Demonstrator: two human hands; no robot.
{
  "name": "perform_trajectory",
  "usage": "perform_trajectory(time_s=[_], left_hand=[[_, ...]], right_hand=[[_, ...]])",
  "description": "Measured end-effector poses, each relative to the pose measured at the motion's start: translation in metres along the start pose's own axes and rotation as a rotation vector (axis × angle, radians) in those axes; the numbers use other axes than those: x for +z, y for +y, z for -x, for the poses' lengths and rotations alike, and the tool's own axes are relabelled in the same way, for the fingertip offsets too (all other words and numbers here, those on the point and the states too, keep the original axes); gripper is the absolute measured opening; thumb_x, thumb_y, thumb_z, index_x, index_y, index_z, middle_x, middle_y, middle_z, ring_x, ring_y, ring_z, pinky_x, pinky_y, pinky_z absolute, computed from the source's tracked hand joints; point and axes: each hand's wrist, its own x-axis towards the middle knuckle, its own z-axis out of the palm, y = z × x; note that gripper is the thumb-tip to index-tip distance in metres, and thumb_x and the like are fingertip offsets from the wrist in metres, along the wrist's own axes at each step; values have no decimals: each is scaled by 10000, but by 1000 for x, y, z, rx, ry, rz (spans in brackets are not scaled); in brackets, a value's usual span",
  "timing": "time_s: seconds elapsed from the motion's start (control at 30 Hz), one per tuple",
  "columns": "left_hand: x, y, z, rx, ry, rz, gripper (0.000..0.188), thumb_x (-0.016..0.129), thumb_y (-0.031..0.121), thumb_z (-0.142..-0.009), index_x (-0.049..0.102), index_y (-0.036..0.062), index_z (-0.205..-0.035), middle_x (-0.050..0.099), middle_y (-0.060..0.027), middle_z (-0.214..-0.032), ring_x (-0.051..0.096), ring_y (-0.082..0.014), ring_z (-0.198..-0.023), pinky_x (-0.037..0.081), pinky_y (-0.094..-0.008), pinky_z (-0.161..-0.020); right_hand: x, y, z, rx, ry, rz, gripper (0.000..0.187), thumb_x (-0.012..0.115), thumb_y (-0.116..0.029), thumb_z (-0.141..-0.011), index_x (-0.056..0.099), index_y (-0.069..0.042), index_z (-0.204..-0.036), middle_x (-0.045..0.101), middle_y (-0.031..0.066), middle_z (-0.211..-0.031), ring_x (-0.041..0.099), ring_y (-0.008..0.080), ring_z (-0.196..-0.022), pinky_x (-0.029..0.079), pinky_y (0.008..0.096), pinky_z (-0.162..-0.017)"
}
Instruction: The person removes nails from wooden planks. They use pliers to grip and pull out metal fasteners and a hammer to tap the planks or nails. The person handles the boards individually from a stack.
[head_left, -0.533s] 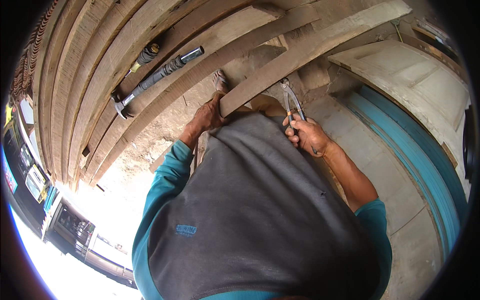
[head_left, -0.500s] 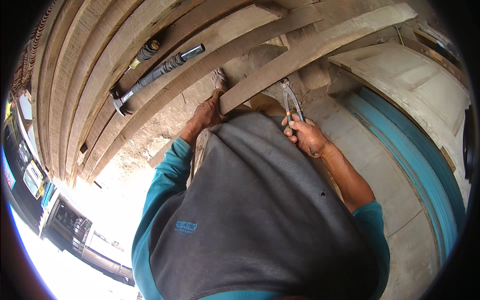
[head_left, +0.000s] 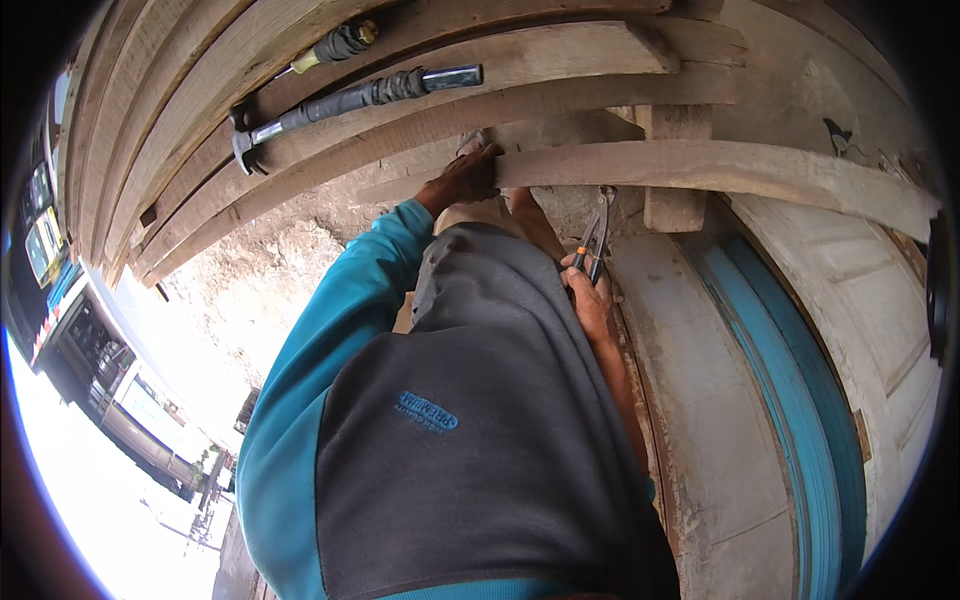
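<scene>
My left hand [head_left: 468, 182] is closed on a long wooden plank [head_left: 700, 165], close to its left end. From there the plank runs rightward across the view. My right hand [head_left: 592, 300] grips the handles of metal pincers [head_left: 601, 222], which have black and orange grips. Their jaws point away from me and meet or nearly meet the plank's near edge; actual contact cannot be made out. Part of my right hand is hidden behind the dark shirt front.
Several long boards [head_left: 190, 130] lie stacked at the far left. On them rest a claw hammer [head_left: 340, 108] with a wrapped handle and a screwdriver [head_left: 335, 48]. A short wood block [head_left: 675, 208] sits under the plank. Blue boards [head_left: 775, 330] and a pale panelled door [head_left: 850, 300] stand at right.
The plank has swung from a slant to lie nearly crosswise, and some of it now shows left of my left hand. The pincers have stayed in my right hand, and the view has turned.
</scene>
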Motion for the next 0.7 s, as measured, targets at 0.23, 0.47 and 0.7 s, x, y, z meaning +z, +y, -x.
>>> perform_trajectory(time_s=[0.23, 0.47, 0.7], left_hand=[[-1, 4, -43, -40, -46, 40, 595, 768, 134, -784, 518, 79, -1320, 629, -201, -1210, 594, -378, -1184, 465, -461, -1007], [34, 41, -26, 80, 454, 51, 855, 817, 212, -746, 386, 128, -1480, 523, -235, -1343, 463, -440, -1306, 358, -530, -1110], [39, 36, -32, 6, 422, 13, 742, 815, 192, -728, 461, 111, -1375, 449, -307, -1429, 390, -491, -1373, 294, -534, -1176]], right_hand=[[22, 36, -19, -16, 125, -193, 222, 533, -147, -973, 529, -56, -1175, 518, 22, -786, 461, 103, -665, 415, 267, -608], [35, 32, -28, -31, 209, -272, 188, 519, -36, -929, 540, -23, -1115, 520, 20, -706, 458, 87, -558, 400, 246, -512], [20, 25, -24, -10, 161, -71, 196, 544, -88, -910, 577, -30, -1095, 581, 15, -756, 506, 72, -636, 433, 238, -593]])
